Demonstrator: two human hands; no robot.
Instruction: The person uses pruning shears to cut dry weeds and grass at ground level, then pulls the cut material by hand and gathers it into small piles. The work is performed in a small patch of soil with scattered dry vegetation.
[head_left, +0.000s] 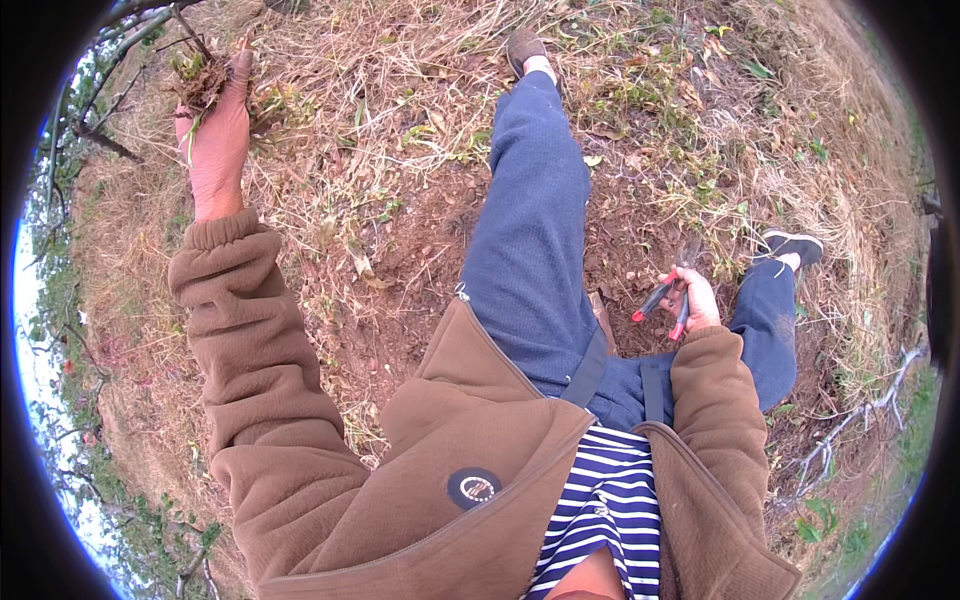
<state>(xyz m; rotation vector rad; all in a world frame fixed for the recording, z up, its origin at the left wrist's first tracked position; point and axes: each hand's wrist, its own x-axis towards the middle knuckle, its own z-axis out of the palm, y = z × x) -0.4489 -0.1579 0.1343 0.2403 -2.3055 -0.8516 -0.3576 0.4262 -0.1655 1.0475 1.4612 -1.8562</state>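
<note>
My left hand (217, 135) is stretched out at the upper left, gripping a clump of uprooted weeds (201, 81) with brown roots or soil and some green leaves. My right hand (694, 296) is low over the bare soil between my legs, closed around a hand tool with red and grey handles (658, 296), possibly pruning shears. The two handle ends are spread apart and point back toward me. The tool's working end is blurred and cannot be made out clearly beyond my fingers.
Dry grass (390, 45) and scattered green weeds cover the ground around a patch of reddish soil (420, 247). Woody branches (112, 142) reach in at the upper left. A pale bare branch (862, 409) lies at the right. My legs are spread across the soil.
</note>
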